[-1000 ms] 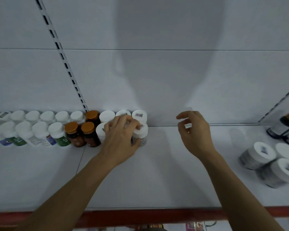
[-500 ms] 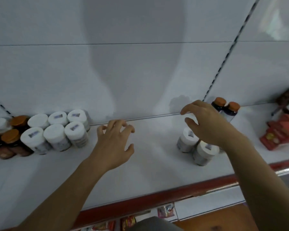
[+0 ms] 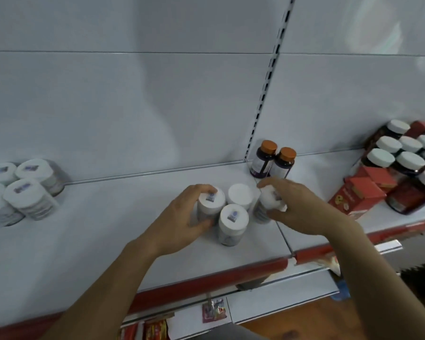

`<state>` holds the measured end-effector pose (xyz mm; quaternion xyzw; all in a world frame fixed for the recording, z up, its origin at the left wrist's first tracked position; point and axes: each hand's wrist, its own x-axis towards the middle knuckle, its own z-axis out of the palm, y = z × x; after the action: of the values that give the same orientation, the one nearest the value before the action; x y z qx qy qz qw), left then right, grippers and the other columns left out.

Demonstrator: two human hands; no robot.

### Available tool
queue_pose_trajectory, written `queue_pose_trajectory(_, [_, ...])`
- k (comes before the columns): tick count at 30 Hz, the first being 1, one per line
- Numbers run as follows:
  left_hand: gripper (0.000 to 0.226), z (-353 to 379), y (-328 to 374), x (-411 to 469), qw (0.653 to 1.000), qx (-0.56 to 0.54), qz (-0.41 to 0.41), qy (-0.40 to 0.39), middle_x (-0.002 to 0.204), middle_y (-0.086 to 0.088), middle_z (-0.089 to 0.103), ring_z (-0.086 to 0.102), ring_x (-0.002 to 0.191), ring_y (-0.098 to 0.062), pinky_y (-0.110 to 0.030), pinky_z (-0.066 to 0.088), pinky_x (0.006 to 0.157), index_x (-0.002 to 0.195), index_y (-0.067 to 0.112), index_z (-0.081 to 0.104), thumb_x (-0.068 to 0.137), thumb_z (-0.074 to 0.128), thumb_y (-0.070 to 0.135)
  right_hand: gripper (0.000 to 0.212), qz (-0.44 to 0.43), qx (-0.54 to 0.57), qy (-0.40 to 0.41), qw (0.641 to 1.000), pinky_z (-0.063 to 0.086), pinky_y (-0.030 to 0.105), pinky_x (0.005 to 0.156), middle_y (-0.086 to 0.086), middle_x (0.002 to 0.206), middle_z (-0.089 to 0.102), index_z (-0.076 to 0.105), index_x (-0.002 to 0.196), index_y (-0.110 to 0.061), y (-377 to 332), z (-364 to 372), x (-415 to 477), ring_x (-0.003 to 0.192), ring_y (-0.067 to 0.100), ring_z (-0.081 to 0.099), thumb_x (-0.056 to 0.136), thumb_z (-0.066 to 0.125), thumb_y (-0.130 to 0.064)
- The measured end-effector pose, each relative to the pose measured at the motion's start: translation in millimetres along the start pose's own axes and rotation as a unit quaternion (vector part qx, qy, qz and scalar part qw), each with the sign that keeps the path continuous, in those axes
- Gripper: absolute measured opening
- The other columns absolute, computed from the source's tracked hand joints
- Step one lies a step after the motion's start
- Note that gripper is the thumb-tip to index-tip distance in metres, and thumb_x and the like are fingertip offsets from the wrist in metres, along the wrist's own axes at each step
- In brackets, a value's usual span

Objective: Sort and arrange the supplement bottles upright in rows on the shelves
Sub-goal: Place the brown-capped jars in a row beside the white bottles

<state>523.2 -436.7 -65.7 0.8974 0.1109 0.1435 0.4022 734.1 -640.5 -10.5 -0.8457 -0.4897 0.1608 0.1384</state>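
Left hand (image 3: pixel 179 224) grips left bottle (image 3: pixel 210 204), right hand (image 3: pixel 304 212) grips right bottle (image 3: pixel 268 200). Likely light, hard, slippy; hold round sides.

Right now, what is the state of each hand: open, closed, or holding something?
Left hand: closed around the leftmost white-capped bottle of the middle group.
Right hand: closed around the rightmost bottle there, which is tilted.
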Motion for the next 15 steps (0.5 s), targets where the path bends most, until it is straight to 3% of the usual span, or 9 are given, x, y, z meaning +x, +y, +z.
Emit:
queue_pose_trajectory(2, [0.048, 10.4, 1.5, -3.5, 0.998, -0.038, -0.024, 0.047, 0.133, 0.027, 0.052, 0.049, 0.123, 0.004, -0.004, 0.034, 0.094, 0.128, 0.040, 0.046, 0.093, 0.072, 0.023, 0.051, 0.005, 0.030, 0.112, 0.993, 0.042, 0.029, 0.081, -0.001, 0.120, 0.056, 0.039, 0.132, -0.035, 1.4, 1.7, 3.6, 0.101, 0.016, 0.054, 0.092, 0.070, -0.033])
queue_pose_trajectory(5, [0.046, 13.5, -0.6, -13.7, 0.986, -0.076, -0.061, 0.136, 0.131, 0.025, 0.055, 0.055, 0.117, -0.004, -0.021, 0.047, 0.092, 0.127, 0.037, 0.047, 0.093, 0.070, 0.015, 0.047, -0.010, 0.117, 0.238, 0.964, 0.043, 0.026, 0.071, -0.004, 0.110, 0.055, 0.040, 0.128, -0.029, -12.8, 1.0, 12.9, 0.092, 0.016, 0.055, 0.092, 0.070, -0.034])
queue_pose_trajectory(7, [0.048, 4.5, -4.6, -21.9, 0.970, -0.094, -0.087, 0.207, 0.131, 0.022, 0.056, 0.057, 0.116, -0.010, -0.032, 0.051, 0.090, 0.124, 0.039, 0.048, 0.091, 0.073, 0.014, 0.050, -0.008, 0.165, 0.252, 0.953, 0.047, 0.025, 0.073, -0.010, 0.110, 0.052, 0.043, 0.130, -0.027, -33.1, 2.1, 23.0, 0.094, 0.017, 0.057, 0.090, 0.072, -0.035])
queue_pose_trajectory(11, [0.050, -33.9, -15.0, -42.5, 0.943, -0.072, -0.120, 0.303, 0.127, 0.025, 0.056, 0.059, 0.115, -0.011, -0.036, 0.055, 0.086, 0.119, 0.036, 0.049, 0.086, 0.078, 0.013, 0.055, -0.045, 0.171, 0.282, 0.943, 0.043, 0.032, 0.087, -0.004, 0.126, 0.052, 0.046, 0.136, -0.027, -75.6, 13.4, 50.8, 0.105, 0.016, 0.051, 0.089, 0.073, -0.036])
queue_pose_trajectory(15, [0.048, -76.6, -26.9, -73.0, 0.916, -0.033, -0.153, 0.370, 0.123, 0.024, 0.057, 0.058, 0.112, -0.009, -0.037, 0.055, 0.085, 0.116, 0.035, 0.049, 0.085, 0.078, 0.011, 0.056, -0.114, 0.183, 0.251, 0.944, 0.048, 0.030, 0.081, -0.004, 0.124, 0.047, 0.050, 0.139, -0.030, -129.9, 38.1, 81.8, 0.092, 0.000, 0.041, 0.088, 0.073, -0.026])
